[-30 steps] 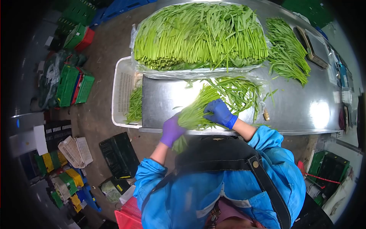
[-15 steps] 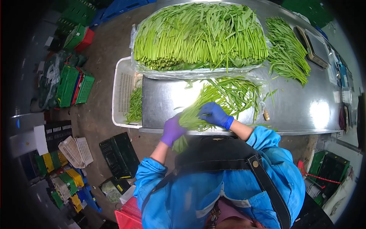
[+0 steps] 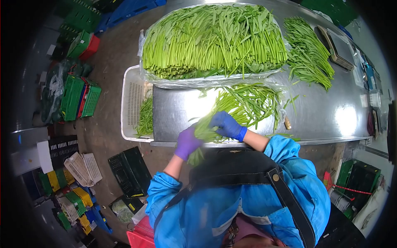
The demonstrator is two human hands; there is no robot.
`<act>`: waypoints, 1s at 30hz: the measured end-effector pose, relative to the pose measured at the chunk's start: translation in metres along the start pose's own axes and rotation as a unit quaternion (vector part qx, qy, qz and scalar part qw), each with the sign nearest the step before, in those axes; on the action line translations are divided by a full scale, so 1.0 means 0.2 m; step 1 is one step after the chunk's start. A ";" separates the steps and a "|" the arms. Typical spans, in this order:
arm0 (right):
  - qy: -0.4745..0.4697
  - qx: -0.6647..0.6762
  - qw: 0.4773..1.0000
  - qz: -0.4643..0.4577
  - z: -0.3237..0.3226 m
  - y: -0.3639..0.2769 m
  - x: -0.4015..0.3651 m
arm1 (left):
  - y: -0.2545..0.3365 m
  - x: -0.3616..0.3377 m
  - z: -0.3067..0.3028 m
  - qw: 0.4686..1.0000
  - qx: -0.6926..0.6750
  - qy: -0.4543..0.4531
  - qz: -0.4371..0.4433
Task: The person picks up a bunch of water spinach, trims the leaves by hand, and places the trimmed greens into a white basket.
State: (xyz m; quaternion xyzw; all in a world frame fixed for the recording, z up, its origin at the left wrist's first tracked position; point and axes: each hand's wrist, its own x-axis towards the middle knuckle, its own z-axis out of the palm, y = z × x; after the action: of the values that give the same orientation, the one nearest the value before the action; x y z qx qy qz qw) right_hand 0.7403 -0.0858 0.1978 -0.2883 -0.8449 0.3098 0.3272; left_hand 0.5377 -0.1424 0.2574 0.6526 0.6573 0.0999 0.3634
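My left hand [image 3: 188, 143], in a purple glove, is closed around a bunch of water spinach [image 3: 204, 129] over the front edge of the steel table. Some leaves hang below that hand. My right hand [image 3: 227, 125], in a blue glove, has its fingers curled in against the right side of the bunch, pinching at it; the fingertips are partly hidden. Just beyond it, loose water spinach stems [image 3: 256, 101] lie on the table. A large stack of water spinach [image 3: 215, 45] rests on clear plastic behind them.
A white perforated crate [image 3: 131, 103] with greens inside stands at the table's left end. More greens [image 3: 308, 51] and a flat scale-like device [image 3: 337, 49] are at the right of the steel table [image 3: 326, 120]. A dark crate [image 3: 130, 171] sits on the floor.
My right hand has moved slightly left, closer to my left hand, along the bunch. My left hand stays closed on it. The view has shifted a little.
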 end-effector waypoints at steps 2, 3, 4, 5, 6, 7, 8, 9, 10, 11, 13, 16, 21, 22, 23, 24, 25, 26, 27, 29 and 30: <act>-0.038 0.015 0.999 0.009 -0.01 0.01 0.02 | 0.00 -0.01 -0.01 0.999 -0.019 0.022 0.013; 0.021 0.005 0.999 0.045 -0.05 0.03 0.01 | -0.01 -0.01 -0.01 0.999 -0.019 0.023 0.012; 0.079 -0.006 0.994 0.081 -0.07 0.04 0.01 | -0.04 -0.01 0.00 0.999 -0.039 0.024 0.016; 0.078 -0.006 0.994 0.080 -0.09 0.07 0.00 | -0.06 0.00 0.01 0.998 -0.059 0.024 0.020; 0.091 0.196 0.961 0.172 -0.10 0.09 -0.01 | -0.07 0.00 0.01 0.998 -0.060 0.024 0.020; 0.100 0.388 0.880 0.257 -0.11 0.11 -0.02 | -0.08 0.00 0.01 0.997 -0.072 0.014 0.007; 0.038 0.400 0.868 0.290 -0.14 0.12 -0.05 | -0.09 0.00 0.02 0.997 -0.083 0.003 -0.005; 0.039 0.399 0.869 0.291 -0.15 0.15 -0.06 | -0.09 0.00 0.01 0.996 -0.084 0.003 -0.004; 0.025 0.368 0.872 0.323 -0.13 0.19 -0.09 | -0.08 0.01 0.01 0.997 -0.074 0.001 -0.007; 0.011 0.337 0.873 0.354 -0.11 0.23 -0.11 | -0.08 0.01 0.01 0.998 -0.064 -0.001 -0.012; 0.058 0.164 0.939 0.297 -0.09 0.39 -0.20 | -0.09 0.00 0.00 0.998 -0.060 0.002 -0.011; 0.050 -0.143 0.919 0.365 -0.26 0.50 -0.30 | -0.13 -0.01 -0.01 0.996 -0.080 0.001 -0.026; -0.084 -0.330 0.888 0.308 -0.37 0.28 -0.23 | -0.17 0.00 0.03 0.991 -0.119 -0.012 -0.054; -0.034 -0.289 0.918 0.268 -0.33 0.27 -0.21 | -0.15 0.00 0.01 0.992 -0.113 -0.010 -0.063; 0.001 -0.233 0.943 0.237 -0.28 0.24 -0.19 | -0.13 0.00 0.00 0.992 -0.106 -0.007 -0.073; 0.025 -0.160 0.963 0.213 -0.24 0.21 -0.16 | -0.14 0.01 0.01 0.992 -0.105 -0.008 -0.072; 0.078 -0.134 0.976 0.153 -0.16 0.21 -0.15 | -0.15 0.01 0.02 0.991 -0.107 -0.008 -0.074; 0.081 -0.100 0.980 0.151 -0.10 0.21 -0.12 | -0.16 0.01 0.03 0.991 -0.109 -0.006 -0.077; 0.084 -0.066 0.983 0.149 -0.05 0.22 -0.11 | -0.15 0.01 0.02 0.991 -0.108 -0.007 -0.077; 0.068 -0.132 0.971 0.186 0.03 0.37 -0.18 | -0.14 0.00 0.00 0.993 -0.097 -0.017 -0.070; 0.051 -0.197 0.954 0.221 0.03 0.45 -0.20 | -0.16 -0.01 -0.01 0.993 -0.095 -0.016 -0.071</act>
State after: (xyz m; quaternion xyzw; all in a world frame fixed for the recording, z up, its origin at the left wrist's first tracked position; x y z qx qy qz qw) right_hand 0.7865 -0.0583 0.1154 -0.5425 -0.7863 0.1862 0.2298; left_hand 0.5119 -0.1484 0.2409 0.5681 0.6836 0.1251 0.4408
